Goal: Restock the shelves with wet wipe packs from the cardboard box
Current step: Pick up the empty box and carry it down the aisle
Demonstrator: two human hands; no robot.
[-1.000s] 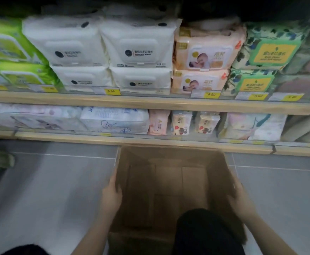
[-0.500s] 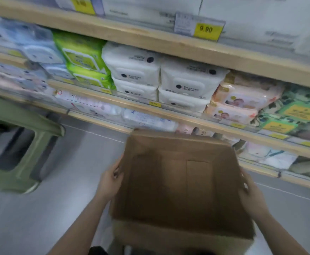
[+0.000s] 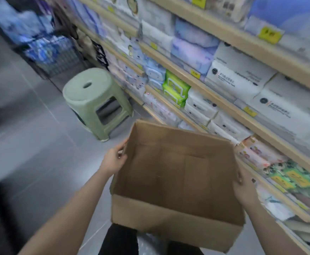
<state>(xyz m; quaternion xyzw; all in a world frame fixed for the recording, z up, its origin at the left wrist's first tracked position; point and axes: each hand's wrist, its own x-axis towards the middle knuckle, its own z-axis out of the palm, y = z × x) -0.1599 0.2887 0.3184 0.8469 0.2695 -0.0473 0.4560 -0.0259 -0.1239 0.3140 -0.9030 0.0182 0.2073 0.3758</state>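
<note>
2 hands carry the cardboard box above the floor beside the shelves: left hand gripping its left wall, right hand clasping its right wall. Inside, only bare cardboard shows.

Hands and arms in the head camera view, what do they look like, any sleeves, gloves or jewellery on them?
Both arms are bare from the bottom edge of the frame up to the wrists, with no sleeves showing. The left hand and the right hand wear no gloves, and no watch, bracelet or ring can be made out, though the picture is slightly blurred. Dark trousers show between the arms.
</note>
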